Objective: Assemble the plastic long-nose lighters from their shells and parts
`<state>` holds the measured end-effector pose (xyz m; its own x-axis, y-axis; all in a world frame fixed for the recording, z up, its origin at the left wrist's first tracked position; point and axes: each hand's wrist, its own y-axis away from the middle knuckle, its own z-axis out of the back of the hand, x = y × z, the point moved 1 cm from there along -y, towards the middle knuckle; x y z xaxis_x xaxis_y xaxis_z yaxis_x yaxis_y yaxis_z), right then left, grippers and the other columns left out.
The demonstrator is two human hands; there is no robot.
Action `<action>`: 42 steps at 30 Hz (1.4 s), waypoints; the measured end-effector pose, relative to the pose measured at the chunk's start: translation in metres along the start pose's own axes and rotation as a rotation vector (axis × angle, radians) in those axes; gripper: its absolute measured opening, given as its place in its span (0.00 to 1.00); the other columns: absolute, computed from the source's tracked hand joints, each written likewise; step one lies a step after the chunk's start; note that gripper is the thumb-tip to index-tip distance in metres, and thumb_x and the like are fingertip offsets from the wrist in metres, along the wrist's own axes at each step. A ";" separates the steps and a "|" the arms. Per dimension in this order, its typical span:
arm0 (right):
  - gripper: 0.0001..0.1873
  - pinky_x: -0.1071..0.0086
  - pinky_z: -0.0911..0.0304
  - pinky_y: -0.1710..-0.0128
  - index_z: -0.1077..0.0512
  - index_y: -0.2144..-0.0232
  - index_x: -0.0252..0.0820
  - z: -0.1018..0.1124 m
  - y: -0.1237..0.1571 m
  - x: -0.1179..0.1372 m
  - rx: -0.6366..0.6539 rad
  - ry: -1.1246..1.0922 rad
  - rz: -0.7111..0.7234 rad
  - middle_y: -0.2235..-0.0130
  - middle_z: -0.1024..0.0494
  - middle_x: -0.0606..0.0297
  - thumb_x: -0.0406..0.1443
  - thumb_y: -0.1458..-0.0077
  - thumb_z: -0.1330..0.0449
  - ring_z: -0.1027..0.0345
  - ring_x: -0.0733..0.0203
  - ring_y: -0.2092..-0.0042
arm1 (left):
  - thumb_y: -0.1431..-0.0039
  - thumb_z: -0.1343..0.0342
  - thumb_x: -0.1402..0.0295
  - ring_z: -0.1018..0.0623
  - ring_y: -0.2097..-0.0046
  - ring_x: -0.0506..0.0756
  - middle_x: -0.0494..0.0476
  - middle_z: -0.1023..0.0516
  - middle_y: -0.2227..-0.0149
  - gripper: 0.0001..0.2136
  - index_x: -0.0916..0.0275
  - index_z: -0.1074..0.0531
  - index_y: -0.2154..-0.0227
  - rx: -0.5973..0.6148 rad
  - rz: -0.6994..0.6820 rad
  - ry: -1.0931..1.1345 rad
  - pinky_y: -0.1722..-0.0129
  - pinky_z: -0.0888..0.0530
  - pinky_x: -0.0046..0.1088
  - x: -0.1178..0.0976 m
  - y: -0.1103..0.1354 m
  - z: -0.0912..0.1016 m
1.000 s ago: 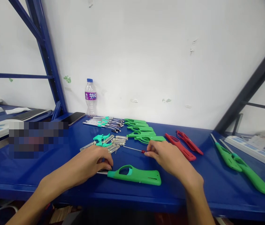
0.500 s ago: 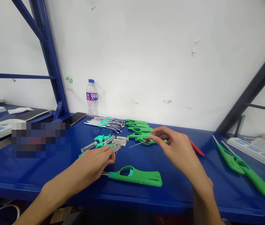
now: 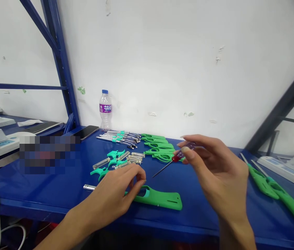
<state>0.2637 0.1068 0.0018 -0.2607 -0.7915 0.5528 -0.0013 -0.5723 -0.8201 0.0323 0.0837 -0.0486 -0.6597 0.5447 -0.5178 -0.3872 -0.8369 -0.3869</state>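
My right hand (image 3: 218, 173) grips a small screwdriver (image 3: 178, 156) by its red and purple handle, with the thin shaft pointing down and left. My left hand (image 3: 115, 191) hovers above a green gas lighter (image 3: 164, 200), thumb and fingertips pinched together. Whatever lies in that pinch, if anything, is too small to make out. The lighter lies on its side near the table's front edge, its metal tube (image 3: 89, 187) pointing left. My left hand covers its middle part. Beyond the left hand are teal triggers (image 3: 116, 153) and clear tubes (image 3: 101, 163).
Metal lighter rods with wires (image 3: 118, 138) lie in a row at the back, beside green lighter shells (image 3: 158, 146). A bottle (image 3: 105, 113) and a phone (image 3: 86, 132) are at the back left. Finished-looking green lighters (image 3: 279, 194) and a power strip (image 3: 287, 170) occupy the right.
My right hand has come nearer, turning the screwdriver so its handle shows. My left hand has shifted right, over the lighter. The red piece is now hidden behind my right hand.
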 end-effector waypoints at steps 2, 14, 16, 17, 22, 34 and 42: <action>0.10 0.68 0.22 0.63 0.19 0.52 0.52 -0.002 0.002 0.002 0.022 -0.026 0.017 0.59 0.16 0.68 0.35 0.35 0.31 0.21 0.62 0.65 | 0.26 0.50 0.69 0.27 0.66 0.52 0.46 0.24 0.64 0.06 0.55 0.31 0.61 0.006 0.008 0.032 0.65 0.33 0.29 0.000 0.001 -0.002; 0.12 0.70 0.22 0.61 0.19 0.51 0.55 -0.002 0.004 0.000 0.110 -0.047 0.068 0.57 0.16 0.71 0.32 0.34 0.32 0.20 0.64 0.62 | 0.24 0.52 0.69 0.27 0.65 0.52 0.46 0.24 0.64 0.06 0.54 0.31 0.58 0.015 0.006 0.098 0.64 0.34 0.28 0.006 -0.002 -0.012; 0.13 0.70 0.22 0.62 0.19 0.51 0.55 -0.002 0.004 0.000 0.119 -0.046 0.072 0.57 0.16 0.71 0.32 0.34 0.32 0.21 0.65 0.62 | 0.24 0.52 0.69 0.27 0.65 0.52 0.46 0.24 0.64 0.06 0.54 0.31 0.58 0.019 0.003 0.097 0.64 0.34 0.28 0.006 -0.001 -0.012; 0.13 0.70 0.22 0.62 0.19 0.51 0.55 -0.003 0.003 0.000 0.123 -0.043 0.072 0.57 0.16 0.71 0.32 0.34 0.32 0.21 0.65 0.63 | 0.24 0.52 0.69 0.27 0.65 0.51 0.46 0.24 0.64 0.06 0.54 0.31 0.58 0.019 0.003 0.098 0.64 0.34 0.28 0.006 0.000 -0.013; 0.13 0.72 0.24 0.63 0.20 0.51 0.54 -0.003 0.003 -0.002 0.124 -0.049 0.075 0.57 0.17 0.71 0.31 0.34 0.32 0.23 0.66 0.64 | 0.24 0.52 0.68 0.28 0.66 0.51 0.45 0.25 0.64 0.06 0.54 0.30 0.57 0.025 0.022 0.098 0.66 0.35 0.27 0.004 -0.001 -0.012; 0.13 0.74 0.25 0.65 0.20 0.52 0.56 -0.005 0.002 -0.008 0.154 -0.026 0.101 0.58 0.17 0.74 0.31 0.34 0.33 0.24 0.69 0.65 | 0.24 0.51 0.69 0.27 0.63 0.50 0.44 0.24 0.62 0.06 0.52 0.30 0.56 0.050 0.037 0.151 0.63 0.34 0.26 0.008 0.000 -0.021; 0.14 0.73 0.25 0.65 0.21 0.50 0.57 -0.006 0.002 -0.008 0.205 -0.050 0.111 0.56 0.16 0.73 0.31 0.33 0.35 0.22 0.67 0.63 | 0.25 0.50 0.69 0.29 0.66 0.51 0.45 0.25 0.64 0.06 0.52 0.29 0.56 0.048 0.036 0.143 0.65 0.36 0.27 0.004 0.001 -0.022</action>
<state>0.2598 0.1128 -0.0053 -0.2000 -0.8587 0.4718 0.2222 -0.5087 -0.8317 0.0433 0.0864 -0.0676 -0.5768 0.5135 -0.6353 -0.3971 -0.8559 -0.3312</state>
